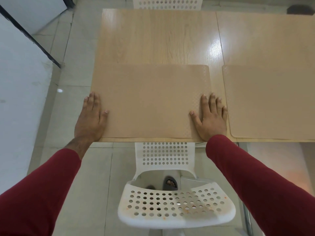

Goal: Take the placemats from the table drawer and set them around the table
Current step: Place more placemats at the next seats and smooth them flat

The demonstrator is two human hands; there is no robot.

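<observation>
A beige placemat (148, 99) lies flat at the near left corner of the light wooden table (158, 38). My left hand (91, 117) rests flat on its left edge, fingers spread, partly over the table's side. Flat on the mat's right edge lies my right hand (210, 116), fingers apart. Neither hand grips anything. A second beige placemat (271, 101) lies to the right along the same near edge, cut off by the frame. No drawer is in view.
A white perforated chair (175, 203) stands below me, pushed against the table's near edge. Another white chair (167, 3) is at the far side. A white wall and a dark frame (29, 34) run along the left. Grey floor tiles surround the table.
</observation>
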